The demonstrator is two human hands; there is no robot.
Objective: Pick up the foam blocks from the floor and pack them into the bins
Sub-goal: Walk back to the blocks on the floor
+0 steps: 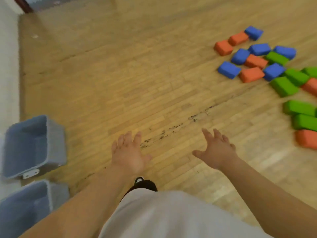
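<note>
Several foam blocks lie scattered on the wooden floor at the right: blue blocks [229,69], orange blocks [251,74] and green blocks [284,86]. Two grey-blue bins stand at the left by the wall, one further off [54,143] and one nearer [49,196]; the part of their insides that shows holds no blocks. My left hand [127,154] and my right hand [217,152] reach forward over bare floor with spread fingers and hold nothing. Both hands are well away from the blocks and from the bins.
A white wall [8,66] runs along the left edge behind the bins. A dark scuffed streak [171,131] crosses the floor ahead of my hands. My black shoe [144,183] shows below my left hand. Bare floor lies between bins and blocks.
</note>
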